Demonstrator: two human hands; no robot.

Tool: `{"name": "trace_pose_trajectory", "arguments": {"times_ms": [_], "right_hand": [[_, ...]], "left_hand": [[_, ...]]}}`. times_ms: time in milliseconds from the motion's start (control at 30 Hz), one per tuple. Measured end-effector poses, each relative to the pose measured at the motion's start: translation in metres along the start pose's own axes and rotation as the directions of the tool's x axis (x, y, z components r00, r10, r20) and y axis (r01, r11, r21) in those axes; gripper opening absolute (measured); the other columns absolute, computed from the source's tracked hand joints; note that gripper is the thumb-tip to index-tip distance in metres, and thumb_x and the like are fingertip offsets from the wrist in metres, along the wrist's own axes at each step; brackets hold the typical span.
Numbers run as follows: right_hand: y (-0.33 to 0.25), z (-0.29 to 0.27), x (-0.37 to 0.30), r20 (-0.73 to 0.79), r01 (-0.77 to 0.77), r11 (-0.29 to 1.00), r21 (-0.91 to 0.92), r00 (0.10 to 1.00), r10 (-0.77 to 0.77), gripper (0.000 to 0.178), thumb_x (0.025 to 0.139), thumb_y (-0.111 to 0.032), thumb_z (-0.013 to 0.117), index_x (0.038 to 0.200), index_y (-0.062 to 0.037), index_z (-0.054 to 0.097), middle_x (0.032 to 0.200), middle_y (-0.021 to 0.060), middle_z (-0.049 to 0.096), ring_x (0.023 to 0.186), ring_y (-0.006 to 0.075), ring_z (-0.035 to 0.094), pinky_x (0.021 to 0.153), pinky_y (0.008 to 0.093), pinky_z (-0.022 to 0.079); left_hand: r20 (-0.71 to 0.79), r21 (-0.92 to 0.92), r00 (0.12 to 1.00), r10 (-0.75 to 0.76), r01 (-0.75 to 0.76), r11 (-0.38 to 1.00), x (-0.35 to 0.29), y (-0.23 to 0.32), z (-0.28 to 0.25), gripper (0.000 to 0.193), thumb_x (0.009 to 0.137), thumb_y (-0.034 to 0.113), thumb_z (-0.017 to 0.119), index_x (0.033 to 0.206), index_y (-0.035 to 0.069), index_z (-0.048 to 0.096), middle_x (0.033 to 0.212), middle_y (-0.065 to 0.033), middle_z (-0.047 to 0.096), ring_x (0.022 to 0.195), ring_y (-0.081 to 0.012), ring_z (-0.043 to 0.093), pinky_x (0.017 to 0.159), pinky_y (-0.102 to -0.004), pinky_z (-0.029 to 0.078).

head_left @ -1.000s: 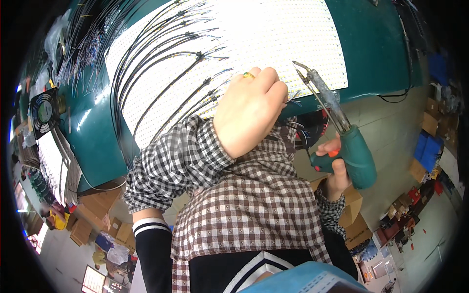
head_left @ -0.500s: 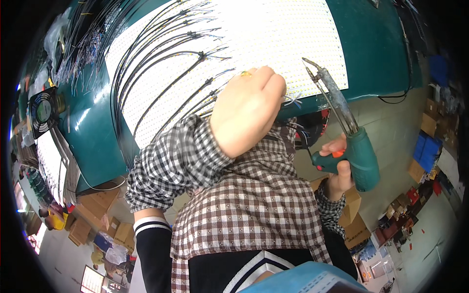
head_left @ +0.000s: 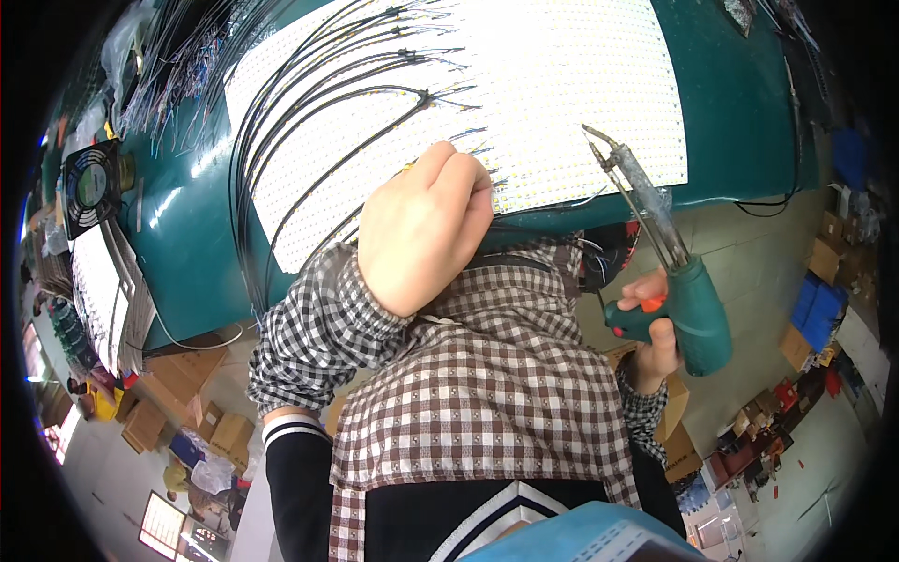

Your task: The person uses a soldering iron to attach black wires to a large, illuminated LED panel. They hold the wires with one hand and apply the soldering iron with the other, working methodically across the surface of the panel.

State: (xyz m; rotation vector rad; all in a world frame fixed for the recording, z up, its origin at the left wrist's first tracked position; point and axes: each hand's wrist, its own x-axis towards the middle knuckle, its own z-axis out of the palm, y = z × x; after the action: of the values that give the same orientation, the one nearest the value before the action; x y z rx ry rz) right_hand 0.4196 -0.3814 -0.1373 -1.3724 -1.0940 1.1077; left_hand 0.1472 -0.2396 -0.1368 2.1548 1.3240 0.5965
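Observation:
My left hand (head_left: 423,229) is closed over the near edge of a white panel (head_left: 581,56) dotted with rows of small yellow lights or chips. A black cable runs under it, and thin wire ends (head_left: 498,178) show beyond its fingers; the fingertips themselves are hidden. More black cables (head_left: 323,122) with stripped-out thin wires curve across the panel's left half. Off the panel's right corner, my right hand (head_left: 657,351) grips a green soldering gun (head_left: 704,323) by its handle, near an orange-red trigger. The gun's metal tip points up and left over the panel.
The panel lies on a green-topped table (head_left: 740,122). A bundle of loose wires (head_left: 183,75) is at the far left, above a black fan (head_left: 91,187) and a stack of white panels (head_left: 105,290). Cardboard boxes (head_left: 187,375) stand on the floor.
My left hand has moved left and a little nearer to me, and the wire ends by it now lie over the panel's near edge. The soldering gun stays almost in place.

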Motion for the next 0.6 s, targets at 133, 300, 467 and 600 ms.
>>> {"name": "trace_pose_trajectory", "arguments": {"times_ms": [133,300,467,600], "right_hand": [[-0.006,0.004,-0.004,-0.002,-0.059,0.998,-0.029,0.998,0.059,0.067,0.097,-0.04,0.067,0.133,0.0141,0.054,0.109,0.0193,0.067,0.089,0.0264,0.069,0.083,0.0408,0.058],[-0.006,0.006,-0.009,0.045,-0.085,0.992,-0.096,0.995,0.09,0.07,0.098,-0.042,0.063,0.136,0.0157,0.053,0.109,0.0209,0.067,0.086,0.0273,0.07,0.082,0.0409,0.059],[-0.009,0.008,-0.017,0.03,-0.162,0.984,-0.075,0.986,0.164,0.071,0.097,-0.046,0.066,0.135,0.0134,0.055,0.11,0.0189,0.067,0.089,0.0258,0.07,0.081,0.0376,0.058],[-0.01,0.014,-0.018,-0.038,-0.174,0.982,0.074,0.983,0.177,0.054,0.084,-0.027,0.088,0.117,0.0082,0.066,0.1,0.0172,0.074,0.087,0.024,0.074,0.076,0.0321,0.063]], "left_hand": [[-0.038,-0.141,0.998,-0.054,0.048,0.989,-0.001,-0.005,0.002,0.011,0.083,0.002,0.072,0.087,0.005,0.062,0.083,-0.0094,0.062,0.069,-0.027,0.066,0.06,-0.0362,0.053],[-0.035,-0.264,0.996,-0.085,0.073,0.962,-0.001,-0.01,0.003,0.009,0.084,-0.001,0.071,0.087,0.002,0.064,0.083,-0.0077,0.063,0.072,-0.0181,0.064,0.062,-0.0286,0.051],[0.001,-0.302,0.993,-0.114,0.109,0.947,-0.004,-0.01,0.003,0.009,0.083,-0.002,0.071,0.086,0.002,0.064,0.083,-0.0079,0.063,0.072,-0.0181,0.063,0.062,-0.0284,0.049],[-0.001,-0.276,0.997,-0.076,0.072,0.958,-0.004,-0.011,0.003,0.009,0.082,-0.002,0.071,0.085,0.002,0.064,0.082,-0.0079,0.063,0.071,-0.0183,0.062,0.062,-0.0285,0.05]]}}
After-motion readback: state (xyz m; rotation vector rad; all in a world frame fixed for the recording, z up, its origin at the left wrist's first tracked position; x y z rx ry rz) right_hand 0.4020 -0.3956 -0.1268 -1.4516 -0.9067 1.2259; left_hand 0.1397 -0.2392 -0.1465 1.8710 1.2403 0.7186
